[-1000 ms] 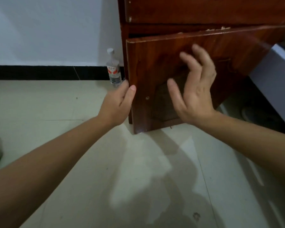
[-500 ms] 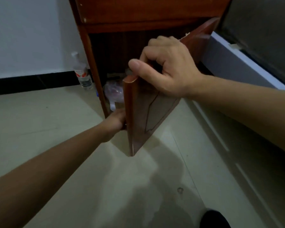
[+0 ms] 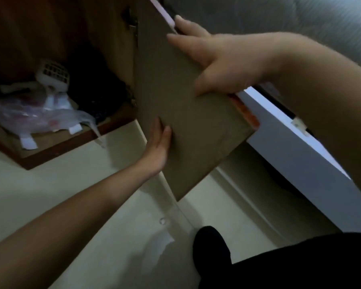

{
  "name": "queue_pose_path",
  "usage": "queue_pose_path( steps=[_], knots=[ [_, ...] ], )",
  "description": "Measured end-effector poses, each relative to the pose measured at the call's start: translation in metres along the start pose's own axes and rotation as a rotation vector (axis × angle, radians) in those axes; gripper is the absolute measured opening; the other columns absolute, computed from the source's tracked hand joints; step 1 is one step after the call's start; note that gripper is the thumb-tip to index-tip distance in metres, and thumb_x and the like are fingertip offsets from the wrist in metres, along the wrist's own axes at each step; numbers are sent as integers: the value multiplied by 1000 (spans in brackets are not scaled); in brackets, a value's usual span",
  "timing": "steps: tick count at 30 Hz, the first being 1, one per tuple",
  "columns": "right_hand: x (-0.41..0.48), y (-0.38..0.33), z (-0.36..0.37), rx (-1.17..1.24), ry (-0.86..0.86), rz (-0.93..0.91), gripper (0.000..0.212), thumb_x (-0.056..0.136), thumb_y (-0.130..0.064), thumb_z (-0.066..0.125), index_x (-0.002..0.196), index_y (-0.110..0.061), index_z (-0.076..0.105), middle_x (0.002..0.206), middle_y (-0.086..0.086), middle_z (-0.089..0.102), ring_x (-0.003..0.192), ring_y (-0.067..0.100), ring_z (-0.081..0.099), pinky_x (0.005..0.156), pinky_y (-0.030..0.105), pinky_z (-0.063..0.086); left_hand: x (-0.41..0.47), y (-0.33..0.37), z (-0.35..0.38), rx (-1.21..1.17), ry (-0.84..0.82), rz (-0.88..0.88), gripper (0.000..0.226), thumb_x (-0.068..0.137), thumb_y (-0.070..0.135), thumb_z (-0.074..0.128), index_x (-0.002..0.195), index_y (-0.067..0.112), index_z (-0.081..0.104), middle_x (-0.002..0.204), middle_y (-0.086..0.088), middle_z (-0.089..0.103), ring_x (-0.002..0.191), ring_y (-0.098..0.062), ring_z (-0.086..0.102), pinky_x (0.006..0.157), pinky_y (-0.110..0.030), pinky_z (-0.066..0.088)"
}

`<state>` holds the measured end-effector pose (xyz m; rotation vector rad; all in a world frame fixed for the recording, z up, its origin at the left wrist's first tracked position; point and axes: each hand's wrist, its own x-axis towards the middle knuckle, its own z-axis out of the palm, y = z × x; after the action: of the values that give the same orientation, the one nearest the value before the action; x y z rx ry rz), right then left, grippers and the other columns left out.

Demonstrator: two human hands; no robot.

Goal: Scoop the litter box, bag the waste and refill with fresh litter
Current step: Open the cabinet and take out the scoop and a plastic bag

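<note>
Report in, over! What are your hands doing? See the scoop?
Right hand grips cabinet door edge; left hand flat on door. White scoop inside, untouched. Plastic bags in front of it.

My left forearm (image 3: 71, 215) stretched bare from the lower left, wrist straight. The left hand (image 3: 157, 147) lay flat against the inner face of the cabinet door (image 3: 186, 126), fingers straight, close together and pointing up. My right forearm (image 3: 321, 90) crossed from the right, higher up. The right hand (image 3: 213, 59) clamped the door's free edge, thumb low on the near face and one finger spread wide above it. How the rest sat at the edge, I couldn't tell. Hands were well apart, left below right. My dark-clad foot (image 3: 211, 245) sat bottom right.
</note>
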<state>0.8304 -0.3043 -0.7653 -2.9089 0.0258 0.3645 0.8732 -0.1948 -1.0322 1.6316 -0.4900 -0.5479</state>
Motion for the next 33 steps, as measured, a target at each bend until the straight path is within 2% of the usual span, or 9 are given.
queue_pose_path(
  steps=[2, 5, 8, 11, 15, 18, 23, 29, 33],
  knots=[
    [0, 11, 5, -178, 179, 86, 84, 93, -10, 54, 159, -27, 5, 165, -11, -4, 147, 18, 22, 100, 19, 28, 12, 8, 13, 100, -53, -11, 92, 83, 81, 32, 155, 33, 0, 163, 9, 8, 149, -12, 11, 122, -42, 14],
    [4, 33, 18, -441, 373, 143, 79, 91, -14, 51, 157, -26, 10, 156, 9, 24, 125, 33, 48, 86, 37, 43, 25, 27, 39, 177, -125, 12, 84, 97, 53, 44, 155, 26, -10, 164, 1, -6, 150, -19, 3, 122, -35, 8],
    [8, 56, 19, -471, 479, 149, 69, 93, -22, 45, 155, -30, 15, 140, 13, 39, 116, 35, 51, 81, 44, 44, 41, 32, 55, 200, -147, 6, 85, 100, 36, 50, 154, 24, -14, 163, -3, -15, 150, -22, -2, 118, -29, 6],
    [13, 65, 26, -549, 595, 117, 60, 97, -34, 42, 153, -28, 19, 136, 14, 43, 111, 33, 53, 73, 40, 42, 41, 31, 60, 187, -150, 1, 88, 99, 26, 53, 153, 24, -16, 162, -2, -20, 150, -21, -5, 109, -20, 5],
    [29, 63, 33, -644, 677, 138, 54, 99, -40, 41, 149, -23, 25, 137, 18, 41, 111, 38, 52, 71, 44, 40, 40, 20, 32, 401, -179, 52, 77, 95, 29, 54, 156, 26, 7, 164, -1, 7, 149, -25, 12, 121, -33, 13],
    [57, 53, 36, -700, 712, 93, 51, 98, -36, 42, 144, -15, 34, 148, 21, 34, 124, 42, 43, 91, 52, 41, 41, 8, -13, 674, -113, -2, 62, 95, 37, 51, 151, 23, 31, 160, -5, 21, 146, -29, 19, 119, -42, 23],
    [114, 17, 61, -741, 598, -109, 50, 93, -32, 45, 139, -14, 43, 153, 22, 30, 143, 40, 24, 114, 58, 21, 12, -12, -120, 982, 84, -116, 66, 94, 36, 52, 152, 16, 27, 161, -13, 15, 145, -35, 21, 113, -49, 30],
    [176, -13, 139, -667, 97, -275, 48, 97, -32, 43, 143, -16, 38, 140, 17, 41, 123, 35, 45, 84, 42, 45, -41, -33, -206, 1254, 206, -269, 71, 88, 33, 59, 149, 17, 26, 160, -13, 16, 144, -32, 19, 110, -52, 32],
    [218, -19, 177, -524, -126, -279, 50, 100, -28, 43, 147, -19, 32, 147, 16, 32, 127, 37, 43, 94, 43, 45, -48, -50, -231, 1270, 231, -374, 70, 89, 31, 59, 149, 16, 26, 161, -13, 11, 145, -33, 19, 106, -51, 34]
  ],
)
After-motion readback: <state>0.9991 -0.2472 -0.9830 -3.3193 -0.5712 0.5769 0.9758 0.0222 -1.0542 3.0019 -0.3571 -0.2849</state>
